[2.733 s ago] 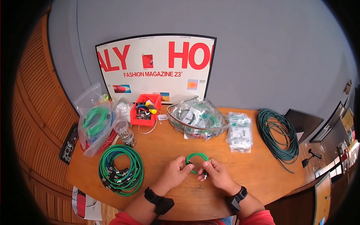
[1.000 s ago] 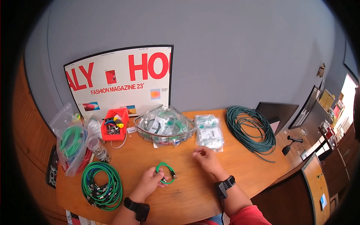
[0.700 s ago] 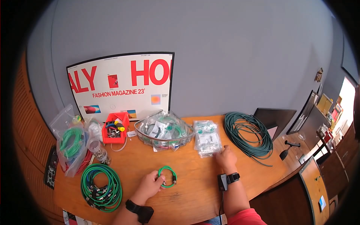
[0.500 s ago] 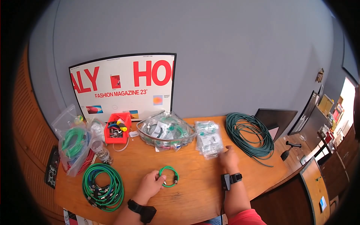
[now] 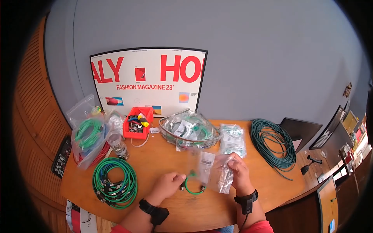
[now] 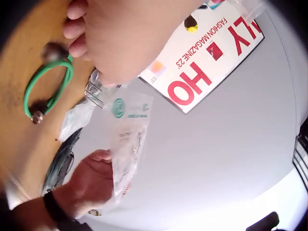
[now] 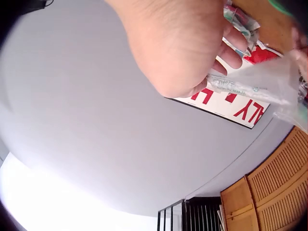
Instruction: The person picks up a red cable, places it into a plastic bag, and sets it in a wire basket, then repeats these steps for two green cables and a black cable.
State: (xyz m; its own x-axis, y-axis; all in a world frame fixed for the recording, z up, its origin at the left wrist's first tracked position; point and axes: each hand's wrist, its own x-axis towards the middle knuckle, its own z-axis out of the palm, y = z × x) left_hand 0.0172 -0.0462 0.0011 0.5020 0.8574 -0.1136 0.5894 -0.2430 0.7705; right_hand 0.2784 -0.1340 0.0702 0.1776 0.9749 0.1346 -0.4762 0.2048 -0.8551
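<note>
My left hand pinches a short green cable at its fingertips. The cable bends in a loop over the table, with metal connectors at its ends. My right hand grips a clear plastic bag with a white barcode label and raises it above the table. In the left wrist view, the bag bears a green logo at its top. Part of the bag is blurred and overlaps the cable's upper loop in the head view. The left fingertips are close beside the bag's edge.
Coiled green and blue cables lie at left, near a bagged cable and a clear jar. Behind are a red bin of tools, a wire basket, stacked bags and a dark green coil.
My right hand left the cable, reached to the stacked bags at right and now holds a bag in front of the body. The left hand kept the green cable. The head view has shifted.
</note>
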